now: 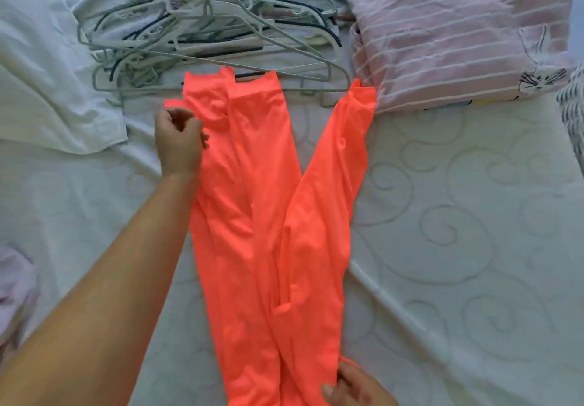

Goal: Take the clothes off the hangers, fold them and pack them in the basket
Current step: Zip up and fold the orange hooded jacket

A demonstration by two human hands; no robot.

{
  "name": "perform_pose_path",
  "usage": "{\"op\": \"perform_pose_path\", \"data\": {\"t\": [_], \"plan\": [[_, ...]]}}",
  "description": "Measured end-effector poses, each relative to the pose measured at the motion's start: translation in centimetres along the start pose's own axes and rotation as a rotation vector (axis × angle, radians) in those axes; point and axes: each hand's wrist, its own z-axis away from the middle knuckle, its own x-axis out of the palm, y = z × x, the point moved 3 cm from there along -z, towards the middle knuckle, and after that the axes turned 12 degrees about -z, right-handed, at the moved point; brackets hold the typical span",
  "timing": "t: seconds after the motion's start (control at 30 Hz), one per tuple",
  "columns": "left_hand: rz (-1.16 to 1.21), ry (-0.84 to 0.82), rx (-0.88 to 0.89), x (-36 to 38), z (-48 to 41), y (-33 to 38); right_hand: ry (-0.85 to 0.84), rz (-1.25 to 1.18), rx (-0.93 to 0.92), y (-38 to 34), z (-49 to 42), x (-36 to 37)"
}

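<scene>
The orange garment (265,216) is off its hanger and lies spread lengthwise on the bed (458,231), not yet folded. The left hand (180,140), fingers curled, pinches its far edge; the right hand (350,385) grips its near end. Beyond the left hand lie empty hangers (215,32); a striped folded piece (458,35) lies beyond the right hand. No basket in view.
</scene>
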Motion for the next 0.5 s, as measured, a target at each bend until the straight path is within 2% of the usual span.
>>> {"op": "perform_pose_path", "data": {"t": [0.03, 0.07, 0.13, 0.17, 0.23, 0.33, 0.4, 0.5], "plan": [[-0.045, -0.048, 0.093, 0.1, 2.6, -0.2, 0.037, 0.042, 0.026, -0.4, -0.1, -0.4], [-0.089, -0.163, 0.166, 0.4, 5.6, -0.7, 0.113, 0.117, 0.038, -0.7, -0.1, -1.1], [-0.245, -0.419, 0.269, 1.5, 12.4, -2.7, 0.421, 0.234, -0.045, -3.1, -0.4, -3.9], [-0.322, -0.481, 0.303, 1.7, 15.5, -3.7, 0.539, 0.283, -0.161, -5.1, -1.1, -5.3], [-0.37, -0.514, 0.314, 1.7, 19.7, -5.4, 0.711, 0.362, -0.334, -10.3, -4.0, -7.7], [-0.352, -0.454, 0.233, 1.3, 22.0, -6.5, 0.894, 0.42, -0.554, -18.8, -9.8, -10.4], [-0.323, -0.441, 0.127, 1.3, 22.5, -6.8, 1.001, 0.452, -0.516, -23.2, -13.4, -11.6], [-0.297, -0.466, 0.038, 1.6, 22.6, -7.5, 1.053, 0.352, -0.338, -26.2, -16.3, -13.1]]}}
